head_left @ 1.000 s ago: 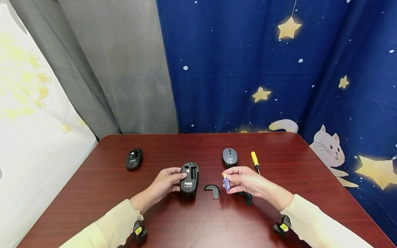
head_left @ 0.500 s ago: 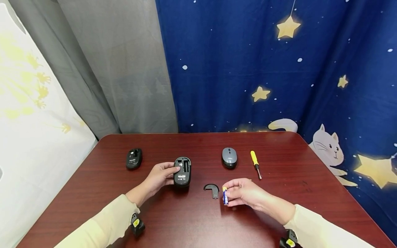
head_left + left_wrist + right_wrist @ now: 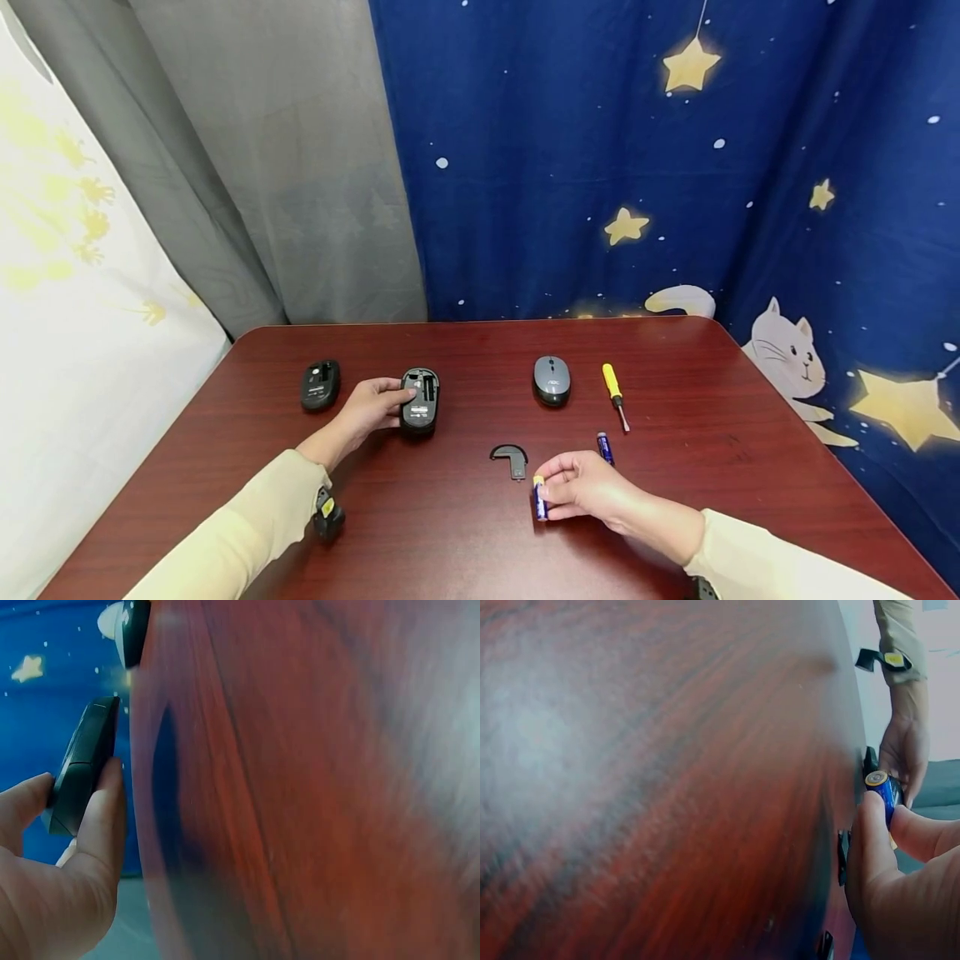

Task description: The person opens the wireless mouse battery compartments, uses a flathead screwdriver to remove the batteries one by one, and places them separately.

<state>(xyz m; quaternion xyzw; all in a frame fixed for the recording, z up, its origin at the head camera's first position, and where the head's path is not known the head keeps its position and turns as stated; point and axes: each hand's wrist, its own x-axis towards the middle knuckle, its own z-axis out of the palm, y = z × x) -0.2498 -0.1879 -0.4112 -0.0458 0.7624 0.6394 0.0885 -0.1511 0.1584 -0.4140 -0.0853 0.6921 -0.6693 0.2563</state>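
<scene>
Left hand (image 3: 366, 411): while its thumb lies on the upturned black mouse (image 3: 422, 410), its grip spans the mouse's width, toward the worktop's (image 3: 435, 533) far edge.
Right hand (image 3: 592, 492): grip narrowed to a pinch on a blue-and-yellow battery (image 3: 541, 505), nearer the near edge.
Second battery (image 3: 604, 445): just beyond the right hand.
Hooked black piece (image 3: 516, 463): between the hands.
Far edge: grey mouse (image 3: 552, 383), yellow-handled screwdriver (image 3: 612, 385).
Far left corner: another black mouse (image 3: 320, 387).

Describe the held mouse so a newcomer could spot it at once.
On the dark red table, find the person's left hand. It grips a black mouse, underside facing the head camera, open slot showing. Unlike the similar mouse farther left and the gray mouse to the right, this one is held.
</scene>
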